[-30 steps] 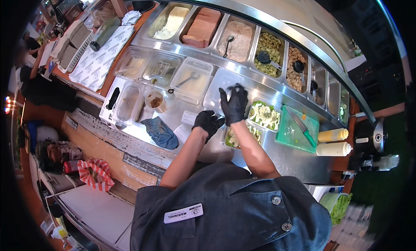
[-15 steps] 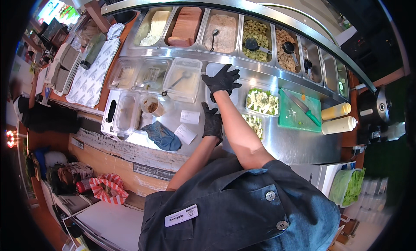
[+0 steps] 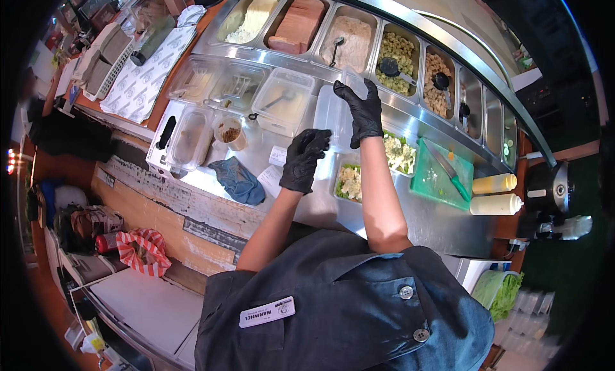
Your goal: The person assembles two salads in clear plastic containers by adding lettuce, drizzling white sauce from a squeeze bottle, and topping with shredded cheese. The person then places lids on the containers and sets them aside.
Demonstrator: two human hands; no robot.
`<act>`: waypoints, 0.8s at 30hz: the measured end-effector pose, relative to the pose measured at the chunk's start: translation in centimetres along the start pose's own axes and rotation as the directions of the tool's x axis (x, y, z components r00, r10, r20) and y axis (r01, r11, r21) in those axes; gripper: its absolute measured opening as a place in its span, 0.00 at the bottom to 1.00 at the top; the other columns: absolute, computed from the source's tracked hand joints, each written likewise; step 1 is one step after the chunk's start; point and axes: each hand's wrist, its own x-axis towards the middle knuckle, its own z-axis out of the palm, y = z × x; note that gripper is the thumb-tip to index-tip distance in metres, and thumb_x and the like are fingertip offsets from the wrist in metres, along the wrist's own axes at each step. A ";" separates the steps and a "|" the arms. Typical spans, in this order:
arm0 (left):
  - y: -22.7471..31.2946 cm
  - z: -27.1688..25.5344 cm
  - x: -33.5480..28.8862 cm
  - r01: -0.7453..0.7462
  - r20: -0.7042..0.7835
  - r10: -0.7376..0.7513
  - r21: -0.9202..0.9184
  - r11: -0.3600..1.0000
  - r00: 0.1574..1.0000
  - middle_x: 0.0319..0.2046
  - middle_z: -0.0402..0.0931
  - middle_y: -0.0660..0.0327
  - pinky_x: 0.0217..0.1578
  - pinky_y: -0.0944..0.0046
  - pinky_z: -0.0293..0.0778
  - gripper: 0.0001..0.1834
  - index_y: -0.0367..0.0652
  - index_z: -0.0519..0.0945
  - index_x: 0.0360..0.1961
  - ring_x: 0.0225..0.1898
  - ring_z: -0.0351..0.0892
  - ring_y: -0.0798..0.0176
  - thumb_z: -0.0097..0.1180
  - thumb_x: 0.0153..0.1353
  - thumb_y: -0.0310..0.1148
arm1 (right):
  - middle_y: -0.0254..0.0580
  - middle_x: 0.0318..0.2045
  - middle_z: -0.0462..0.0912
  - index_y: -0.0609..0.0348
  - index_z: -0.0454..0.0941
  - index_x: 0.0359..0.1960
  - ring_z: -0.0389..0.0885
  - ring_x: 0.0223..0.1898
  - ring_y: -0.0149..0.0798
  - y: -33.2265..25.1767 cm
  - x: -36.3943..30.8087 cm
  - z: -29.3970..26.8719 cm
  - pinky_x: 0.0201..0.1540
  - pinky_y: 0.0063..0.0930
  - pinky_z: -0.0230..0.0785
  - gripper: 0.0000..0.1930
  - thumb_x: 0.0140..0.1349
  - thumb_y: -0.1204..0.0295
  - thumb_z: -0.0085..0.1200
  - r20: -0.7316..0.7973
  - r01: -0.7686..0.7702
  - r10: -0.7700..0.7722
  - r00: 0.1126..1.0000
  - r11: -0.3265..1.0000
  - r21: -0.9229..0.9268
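My right hand, in a black glove, grips the right side of a clear plastic lid, with the thumb over its surface. My left hand, also gloved in black, is half curled beside the lid's lower left edge, thumb apart from the fingers; I see nothing held in it. Under my right wrist, a clear tray of topped salad stands on the steel counter. A second salad tray sits nearer me, between my forearms. Part of each tray is hidden by my right arm.
Food pans line the far side under a steel rail. To the right are a green cutting board with a knife and two squeeze bottles. Left stand plastic tubs, a cup and a blue cloth.
My right hand has gone from spread fingers above the lids to gripping a clear lid, now raised. My left hand has moved up and curled. The view has shifted slightly, showing more of the nearer salad.
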 end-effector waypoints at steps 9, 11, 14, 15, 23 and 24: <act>3.2 1.1 2.9 0.175 0.349 -0.229 0.180 0.968 0.908 0.27 0.72 0.67 0.26 0.72 0.67 0.08 0.39 0.74 0.39 0.25 0.68 0.72 0.54 0.57 0.26 | 0.59 0.55 0.66 0.64 0.61 0.60 0.67 0.56 0.46 -0.2 -2.4 -1.9 0.58 0.37 0.60 0.50 0.34 0.54 0.72 0.063 0.087 -0.119 0.991 0.924 0.373; 3.0 1.3 2.9 0.216 0.346 -0.260 0.160 0.963 0.902 0.28 0.72 0.67 0.26 0.72 0.67 0.09 0.39 0.74 0.40 0.25 0.68 0.72 0.54 0.58 0.27 | 0.56 0.51 0.71 0.65 0.61 0.59 0.70 0.54 0.41 -0.3 -2.8 -2.5 0.58 0.35 0.60 0.46 0.38 0.59 0.70 0.158 0.016 -0.116 0.981 0.853 0.522; 2.3 1.7 2.6 0.239 0.310 -0.255 0.092 0.967 0.916 0.28 0.71 0.67 0.26 0.73 0.67 0.11 0.39 0.73 0.42 0.25 0.68 0.73 0.55 0.58 0.30 | 0.49 0.44 0.77 0.66 0.62 0.58 0.72 0.50 0.34 -0.1 -2.7 -2.8 0.57 0.34 0.61 0.38 0.44 0.67 0.65 0.149 0.036 -0.145 0.978 0.824 0.565; 2.0 1.7 2.6 0.257 0.286 -0.263 0.059 0.965 0.921 0.28 0.71 0.67 0.26 0.73 0.67 0.12 0.39 0.73 0.43 0.25 0.68 0.73 0.55 0.59 0.30 | 0.46 0.42 0.79 0.66 0.62 0.58 0.73 0.50 0.33 0.0 -2.6 -2.8 0.57 0.34 0.61 0.36 0.46 0.70 0.63 0.141 0.060 -0.158 0.977 0.845 0.532; 0.6 -0.4 4.0 0.087 0.354 -0.107 0.074 0.993 0.929 0.23 0.68 0.67 0.27 0.70 0.65 0.11 0.45 0.71 0.29 0.25 0.66 0.70 0.54 0.60 0.40 | 0.48 0.48 0.74 0.52 0.67 0.57 0.72 0.46 0.49 1.1 -2.8 -7.8 0.48 0.54 0.63 0.30 0.56 0.48 0.47 0.414 -0.347 0.034 0.910 0.607 0.715; 0.7 -0.6 4.3 0.195 0.346 -0.178 -0.017 0.981 0.921 0.23 0.67 0.65 0.28 0.67 0.65 0.12 0.46 0.70 0.27 0.26 0.67 0.67 0.54 0.59 0.41 | 0.53 0.53 0.71 0.53 0.63 0.60 0.71 0.50 0.55 1.1 -2.7 -9.1 0.50 0.59 0.61 0.35 0.56 0.44 0.42 0.436 -0.346 -0.029 0.899 0.564 0.750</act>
